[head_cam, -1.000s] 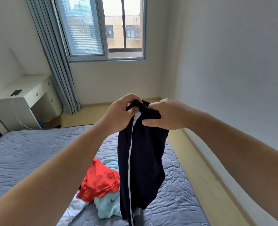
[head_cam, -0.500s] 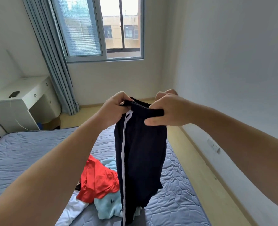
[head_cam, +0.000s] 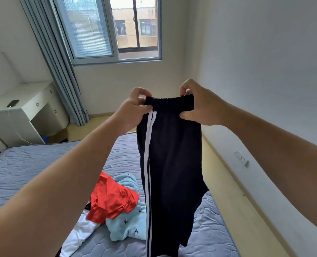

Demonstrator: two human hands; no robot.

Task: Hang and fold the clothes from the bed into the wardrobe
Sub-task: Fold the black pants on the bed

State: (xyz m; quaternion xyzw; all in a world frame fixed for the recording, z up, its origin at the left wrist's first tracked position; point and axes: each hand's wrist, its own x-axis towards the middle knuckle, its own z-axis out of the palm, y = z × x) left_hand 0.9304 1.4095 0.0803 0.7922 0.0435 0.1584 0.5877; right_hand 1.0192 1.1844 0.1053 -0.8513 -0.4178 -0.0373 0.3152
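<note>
Over the bed hung the dark trousers with two white side stripes, held up at full length by the elastic waistband. The left hand pinched one end of the waistband between thumb and curled fingers, just above the stripes. The right hand pinched the other end, fingers curled over the top and thumb below. The legs dropped past the bottom of the view. On the bed, beside the hanging legs, a red garment lay on a light blue garment, with a white garment under both. Beyond the bed's far corner stood a white surface carrying a phone.
</note>
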